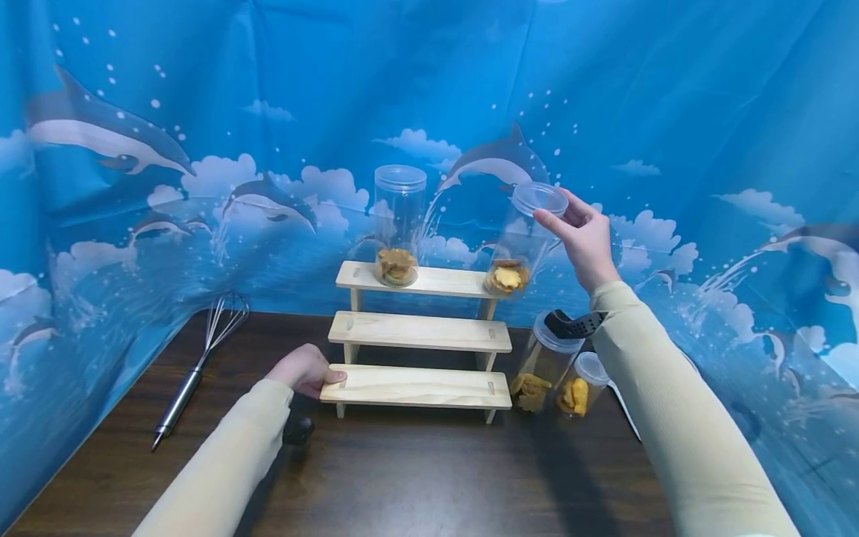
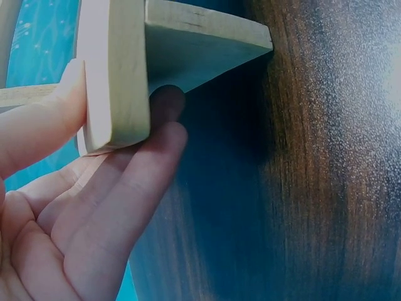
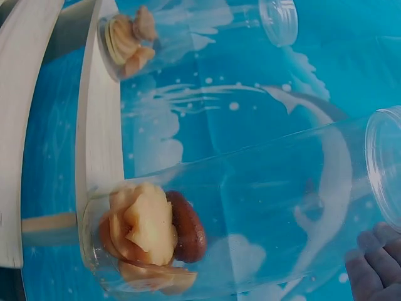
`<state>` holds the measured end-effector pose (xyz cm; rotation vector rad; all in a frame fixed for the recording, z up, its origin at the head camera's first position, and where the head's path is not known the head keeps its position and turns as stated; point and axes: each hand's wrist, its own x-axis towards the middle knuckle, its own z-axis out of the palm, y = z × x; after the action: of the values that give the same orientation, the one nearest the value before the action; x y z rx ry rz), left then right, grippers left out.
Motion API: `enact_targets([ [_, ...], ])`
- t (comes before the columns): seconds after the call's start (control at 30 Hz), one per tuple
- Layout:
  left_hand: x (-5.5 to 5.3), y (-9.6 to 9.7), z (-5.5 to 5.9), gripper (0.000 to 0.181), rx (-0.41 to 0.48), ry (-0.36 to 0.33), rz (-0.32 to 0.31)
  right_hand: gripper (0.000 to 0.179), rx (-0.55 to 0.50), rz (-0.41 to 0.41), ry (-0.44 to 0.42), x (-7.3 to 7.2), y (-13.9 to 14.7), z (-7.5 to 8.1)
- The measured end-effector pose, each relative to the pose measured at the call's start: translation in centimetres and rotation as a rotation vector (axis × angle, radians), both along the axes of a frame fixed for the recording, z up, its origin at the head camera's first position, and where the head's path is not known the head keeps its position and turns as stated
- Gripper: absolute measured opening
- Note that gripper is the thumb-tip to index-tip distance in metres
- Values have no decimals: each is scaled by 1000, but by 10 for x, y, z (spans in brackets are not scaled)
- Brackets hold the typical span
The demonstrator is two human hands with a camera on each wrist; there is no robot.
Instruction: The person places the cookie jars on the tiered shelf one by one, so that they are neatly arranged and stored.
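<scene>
Holding a tilted jar (image 1: 522, 237) in the right hand (image 1: 582, 233), with two jars (image 1: 545, 356) below; pinching a tiered stand (image 1: 423, 330) in the left hand (image 1: 304, 370), with a whisk (image 1: 199, 367) farther left.

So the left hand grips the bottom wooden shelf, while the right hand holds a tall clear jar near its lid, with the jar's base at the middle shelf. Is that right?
Not quite. The head view shows the tall clear jar with its base at the top shelf instead. The right hand does hold it near its lid, and the left hand grips the bottom wooden shelf.

Blue dolphin-print backdrop (image 1: 416, 74), pale cream shelf (image 1: 419, 330)
</scene>
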<state>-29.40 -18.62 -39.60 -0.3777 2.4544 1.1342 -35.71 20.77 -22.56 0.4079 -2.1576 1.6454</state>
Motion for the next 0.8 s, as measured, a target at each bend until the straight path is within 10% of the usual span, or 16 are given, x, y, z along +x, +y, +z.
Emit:
enact_targets([
  [0.8, 4, -2, -1, 38, 21, 6, 13, 72, 8, 31, -29, -18, -50, 2],
])
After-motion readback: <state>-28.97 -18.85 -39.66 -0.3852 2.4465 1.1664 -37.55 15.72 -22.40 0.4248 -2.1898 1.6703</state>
